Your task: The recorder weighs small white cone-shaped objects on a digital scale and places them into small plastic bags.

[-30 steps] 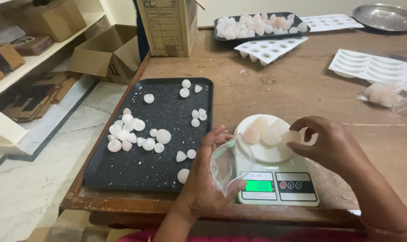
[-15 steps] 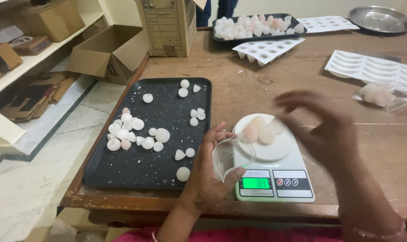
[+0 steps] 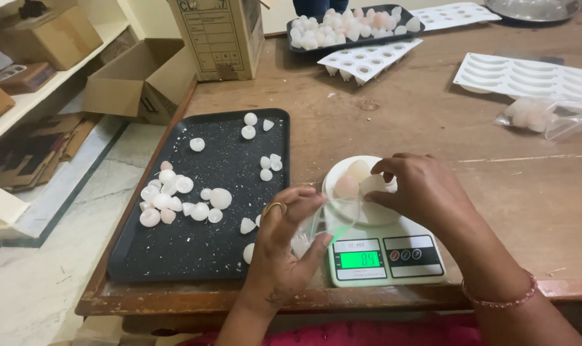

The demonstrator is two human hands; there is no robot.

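Note:
My left hand [image 3: 284,240] holds a small clear plastic bag [image 3: 332,218] open beside a white kitchen scale [image 3: 384,256] with a green lit display. My right hand [image 3: 419,186] is over the scale's round white dish [image 3: 342,168], fingers pinched on a pale half-sphere piece [image 3: 372,184]. Two more pale pieces [image 3: 355,174] lie in the dish. A black tray [image 3: 208,243] to the left carries several white and pinkish half-sphere pieces [image 3: 176,198], scattered loosely.
A cardboard box [image 3: 220,35] stands at the back left of the wooden table [image 3: 432,122]. Farther back sit another black tray of white pieces [image 3: 348,25], white moulds [image 3: 521,77], a clear bag of pieces [image 3: 541,115] and a metal plate [image 3: 534,8]. Shelves and open boxes [image 3: 137,80] lie left.
My right hand has come down from above the scale onto the dish and pinched a piece. My left hand keeps the bag open in the same spot.

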